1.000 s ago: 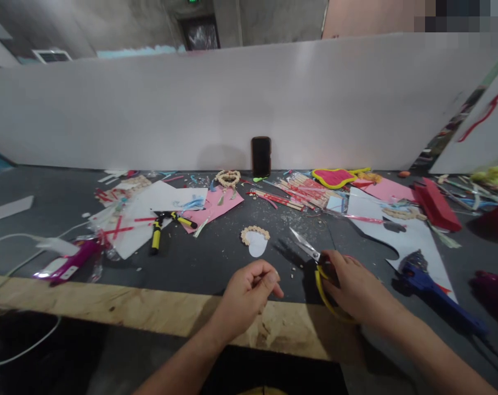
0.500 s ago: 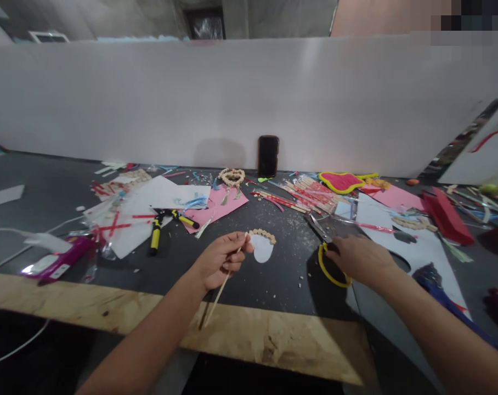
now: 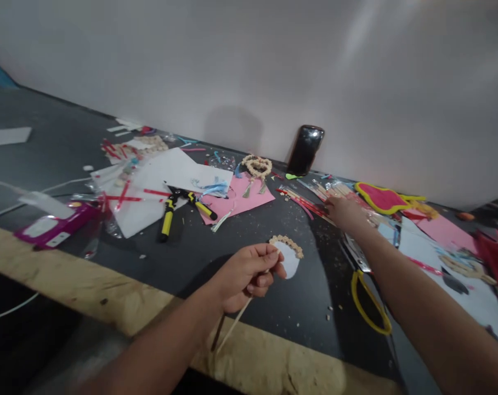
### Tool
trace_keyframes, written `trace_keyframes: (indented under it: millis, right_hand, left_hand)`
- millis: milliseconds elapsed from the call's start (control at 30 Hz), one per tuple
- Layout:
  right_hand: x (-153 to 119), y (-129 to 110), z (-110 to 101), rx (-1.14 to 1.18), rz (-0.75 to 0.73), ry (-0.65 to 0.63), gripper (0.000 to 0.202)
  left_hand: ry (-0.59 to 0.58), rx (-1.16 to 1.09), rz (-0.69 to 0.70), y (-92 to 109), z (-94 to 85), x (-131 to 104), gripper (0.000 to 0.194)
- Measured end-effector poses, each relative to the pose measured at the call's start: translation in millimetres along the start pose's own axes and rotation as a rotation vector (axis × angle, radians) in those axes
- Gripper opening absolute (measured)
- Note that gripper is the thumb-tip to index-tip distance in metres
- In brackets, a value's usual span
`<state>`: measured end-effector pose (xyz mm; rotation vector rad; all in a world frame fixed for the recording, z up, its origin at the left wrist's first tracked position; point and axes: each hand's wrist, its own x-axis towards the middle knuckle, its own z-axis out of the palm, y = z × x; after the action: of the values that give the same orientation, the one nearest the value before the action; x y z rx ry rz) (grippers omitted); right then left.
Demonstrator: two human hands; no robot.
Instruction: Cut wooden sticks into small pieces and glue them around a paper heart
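My left hand (image 3: 253, 274) is closed, pinching a thin wooden stick (image 3: 235, 325) whose lower end slants down over the table's front edge. Just beyond its fingertips lies a white rounded paper piece (image 3: 289, 261), bordered along the top by small beige wooden bits (image 3: 290, 244). My right hand (image 3: 347, 216) reaches over a pile of red-marked sticks (image 3: 304, 202); its fingers point down among them and are partly hidden, so any hold cannot be made out. Scissors with a yellow handle (image 3: 385, 325) lie on the table below my right wrist.
Yellow-black pliers (image 3: 167, 222) and white paper (image 3: 144, 189) lie left, near a purple glue gun or similar device (image 3: 54, 227). Pink paper (image 3: 249, 198) bears beaded rings (image 3: 257, 164). A phone (image 3: 305, 149) leans against the wall. A pink-yellow shape (image 3: 380, 198) lies right.
My right hand has left the scissors' handle and moved forward to the red-marked sticks. My left hand keeps its pinch on the wooden stick. The view has tilted and turned down.
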<state>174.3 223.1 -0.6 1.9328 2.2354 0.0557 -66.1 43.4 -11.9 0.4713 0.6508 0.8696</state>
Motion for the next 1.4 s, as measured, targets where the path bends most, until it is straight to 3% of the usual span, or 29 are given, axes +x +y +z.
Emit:
trace_keyframes:
  millis: [200, 333, 500, 600, 733, 933, 1100, 1267, 1400]
  right_hand:
    - [12.4, -7.0, 8.7, -0.010, 0.032, 0.040, 0.036]
    - [-10.7, -10.4, -8.1, 0.036, -0.008, 0.132, 0.029]
    - [-101.5, -10.0, -23.4, 0.114, -0.138, 0.180, 0.022]
    - [-164.9, -11.0, -7.5, 0.313, -0.324, 0.117, 0.021]
    - [-214.9, -14.0, 22.8, 0.387, -0.277, 0.057, 0.021]
    - [-228.7, -12.1, 35.7, 0.471, -0.185, 0.075, 0.018]
    - [-234.2, -6.9, 41.3, 0.375, -0.106, 0.173, 0.030]
    - [-243.3, -9.9, 44.2, 0.389, -0.130, 0.119, 0.031]
    - [-243.4, 3.6, 40.3, 0.395, -0.105, 0.275, 0.029]
  left_hand:
    - [-0.012, -0.018, -0.017, -0.6, -2.8, 0.6, 0.021]
    - [-0.013, 0.008, -0.017, -2.0, -3.1, 0.4, 0.021]
    - [-0.003, 0.073, -0.003, -3.4, 0.3, -2.0, 0.023]
    - [0.011, 0.107, -0.016, -5.1, 3.5, -3.1, 0.023]
    - [0.012, 0.147, -0.035, -9.4, 4.9, -1.9, 0.021]
    - [0.035, 0.168, -0.013, -13.5, 4.3, 0.3, 0.016]
    - [0.044, 0.176, 0.009, -13.8, 5.8, 0.1, 0.016]
    - [0.046, 0.159, 0.008, -15.5, 5.8, 0.5, 0.014]
    - [0.031, 0.185, 0.004, -16.7, 10.3, -2.6, 0.014]
